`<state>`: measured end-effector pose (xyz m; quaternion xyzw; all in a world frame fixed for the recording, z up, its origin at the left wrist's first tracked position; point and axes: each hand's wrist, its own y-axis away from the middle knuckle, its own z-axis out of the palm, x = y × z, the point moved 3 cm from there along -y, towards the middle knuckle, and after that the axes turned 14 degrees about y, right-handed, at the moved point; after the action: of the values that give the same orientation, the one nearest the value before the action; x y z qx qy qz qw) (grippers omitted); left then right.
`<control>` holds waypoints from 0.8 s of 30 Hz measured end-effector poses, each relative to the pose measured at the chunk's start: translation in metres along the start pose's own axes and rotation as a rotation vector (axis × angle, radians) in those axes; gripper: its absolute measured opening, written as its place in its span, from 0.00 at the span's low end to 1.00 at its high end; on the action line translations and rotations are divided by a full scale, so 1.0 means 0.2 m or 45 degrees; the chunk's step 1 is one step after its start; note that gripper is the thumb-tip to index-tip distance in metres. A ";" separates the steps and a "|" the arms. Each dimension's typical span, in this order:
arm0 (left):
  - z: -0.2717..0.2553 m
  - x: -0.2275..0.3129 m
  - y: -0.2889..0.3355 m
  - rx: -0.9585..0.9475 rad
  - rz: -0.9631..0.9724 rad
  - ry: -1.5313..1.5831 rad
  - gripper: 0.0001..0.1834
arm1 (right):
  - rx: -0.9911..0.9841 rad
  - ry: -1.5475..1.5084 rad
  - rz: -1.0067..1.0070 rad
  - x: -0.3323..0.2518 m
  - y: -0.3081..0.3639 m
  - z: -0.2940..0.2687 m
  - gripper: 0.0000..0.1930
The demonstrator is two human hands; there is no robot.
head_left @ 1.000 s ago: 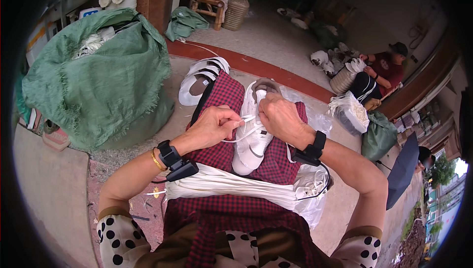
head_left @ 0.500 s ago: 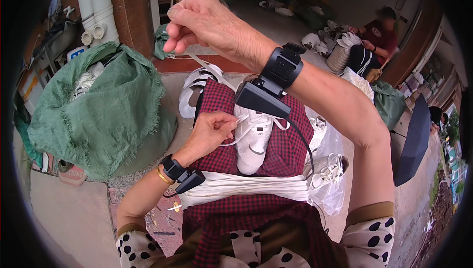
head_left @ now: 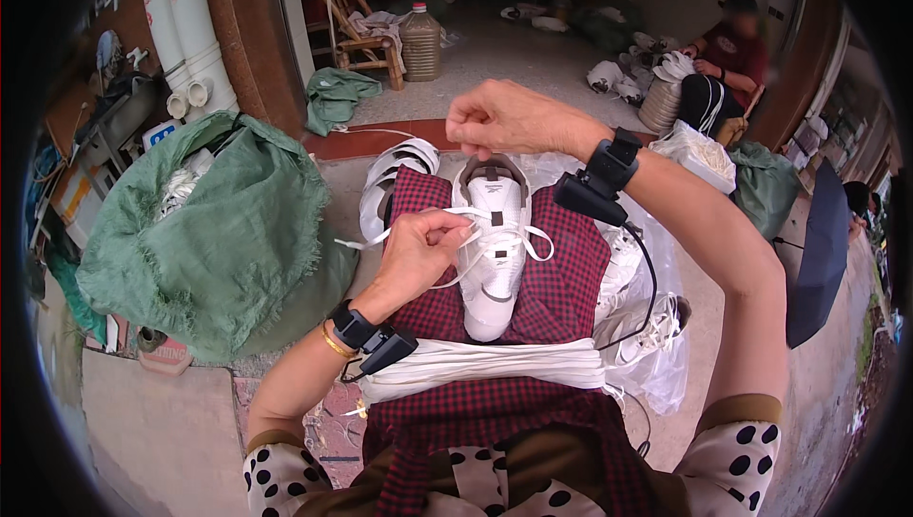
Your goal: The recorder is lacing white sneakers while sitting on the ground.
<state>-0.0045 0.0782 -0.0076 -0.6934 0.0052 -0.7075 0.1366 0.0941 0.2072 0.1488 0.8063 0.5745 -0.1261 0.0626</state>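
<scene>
Green woven sack [head_left: 204,232], wide-mouthed, white strands seen inside: placed at nine o'clock from the white shoe [head_left: 490,274], from which all bearings are taken. Bamboo chair [head_left: 366,41], low, draped with pale cloth: set at eleven. White shoe pieces [head_left: 395,170], stacked: laid between ten and eleven, just beside the checked cloth [head_left: 566,289]. Left hand [head_left: 416,253], banded with a black device: held at nine, thumb and fingers pinched together on a white lace [head_left: 363,247], whose free end is trailed leftward. The shoe itself: rested on the red-and-black checked cloth over the lap, toe turned to six, heel to twelve, its front part crossed by lace, a loop thrown out at three. Bundle of white laces [head_left: 485,370]: stretched across the lap at six. Right hand [head_left: 523,117], likewise banded: raised at twelve, near the heel, fingers curled together; whether anything is gripped cannot be told. Clear plastic bag [head_left: 666,379], with white shoes about it: lain at four. Seated person [head_left: 747,60], dark-capped: seen near two. Dark umbrella [head_left: 816,260], opened: stood at three, well apart.
</scene>
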 end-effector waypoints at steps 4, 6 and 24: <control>-0.08 0.03 -0.04 0.151 0.053 0.107 0.08 | 0.086 0.148 0.022 0.21 0.25 0.30 0.10; -0.11 0.05 -0.04 0.201 0.028 0.137 0.08 | 0.373 0.286 -0.107 0.22 0.31 0.41 0.08; 0.06 0.01 0.00 0.116 -0.116 -0.189 0.07 | 0.312 0.534 -0.290 0.20 0.23 0.50 0.09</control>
<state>0.0074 0.0801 -0.0043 -0.7364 -0.0686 -0.6592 0.1357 0.1368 0.2038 0.0391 0.7465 0.6424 -0.0310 -0.1706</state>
